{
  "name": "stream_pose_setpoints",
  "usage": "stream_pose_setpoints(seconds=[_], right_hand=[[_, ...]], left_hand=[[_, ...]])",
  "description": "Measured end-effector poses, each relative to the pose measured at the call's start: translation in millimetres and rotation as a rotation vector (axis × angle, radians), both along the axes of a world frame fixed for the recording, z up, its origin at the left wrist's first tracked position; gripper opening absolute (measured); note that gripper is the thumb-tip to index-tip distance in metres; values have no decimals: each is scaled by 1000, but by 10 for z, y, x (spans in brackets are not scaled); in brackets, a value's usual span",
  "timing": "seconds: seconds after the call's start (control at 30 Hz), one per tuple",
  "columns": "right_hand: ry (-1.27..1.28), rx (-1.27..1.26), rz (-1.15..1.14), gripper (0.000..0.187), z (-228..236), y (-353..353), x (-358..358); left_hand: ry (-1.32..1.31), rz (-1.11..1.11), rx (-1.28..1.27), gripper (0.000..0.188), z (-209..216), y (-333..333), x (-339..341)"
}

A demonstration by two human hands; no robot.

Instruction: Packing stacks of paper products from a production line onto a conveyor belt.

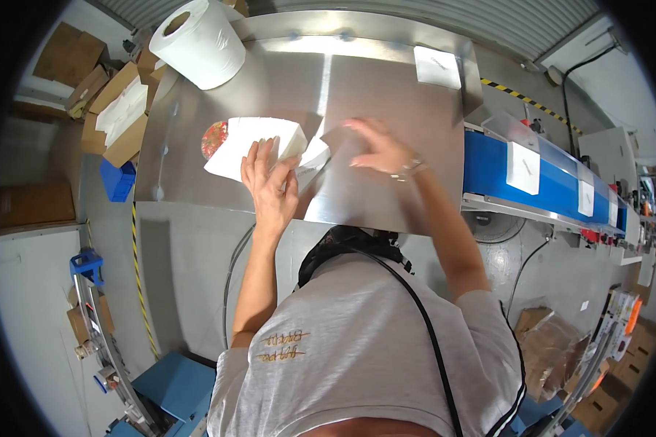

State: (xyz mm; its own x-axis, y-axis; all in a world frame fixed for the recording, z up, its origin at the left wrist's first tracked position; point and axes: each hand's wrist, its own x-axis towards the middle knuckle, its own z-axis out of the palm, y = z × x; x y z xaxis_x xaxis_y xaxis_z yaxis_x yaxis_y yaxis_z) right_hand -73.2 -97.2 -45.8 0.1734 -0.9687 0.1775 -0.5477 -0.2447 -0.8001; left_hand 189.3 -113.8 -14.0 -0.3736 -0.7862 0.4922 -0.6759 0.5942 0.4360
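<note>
On the steel table (386,80), my left hand (268,182) grips the near edge of a stack of white flat packets (262,131), its fingertips on top. Part of the stack fans out toward the right, with loose white pieces (315,154) beside it. A round red patterned thing (214,140) shows at the stack's left, partly covered; its kind is unclear. My right hand (379,149) is over the table to the right of the stack, open, fingers apart and slightly blurred, holding nothing. A band or watch is on the right wrist.
A big white roll (204,51) stands at the table's far left. One white packet (437,67) lies at the far right. A blue conveyor belt (481,160) carrying white packets (523,169) adjoins the right side. Open cardboard boxes (120,109) and a blue bin (116,180) are at left.
</note>
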Motion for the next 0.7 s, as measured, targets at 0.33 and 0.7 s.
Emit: stream_pose_setpoints(seconds=[0.33, 0.7], right_hand=[[-439, 220, -360, 28, -548, 217, -227], [853, 197, -1413, 64, -421, 1265, -2107]], left_hand=[[-50, 116, -45, 32, -15, -131, 88], [76, 112, -31, 30, -67, -131, 50]])
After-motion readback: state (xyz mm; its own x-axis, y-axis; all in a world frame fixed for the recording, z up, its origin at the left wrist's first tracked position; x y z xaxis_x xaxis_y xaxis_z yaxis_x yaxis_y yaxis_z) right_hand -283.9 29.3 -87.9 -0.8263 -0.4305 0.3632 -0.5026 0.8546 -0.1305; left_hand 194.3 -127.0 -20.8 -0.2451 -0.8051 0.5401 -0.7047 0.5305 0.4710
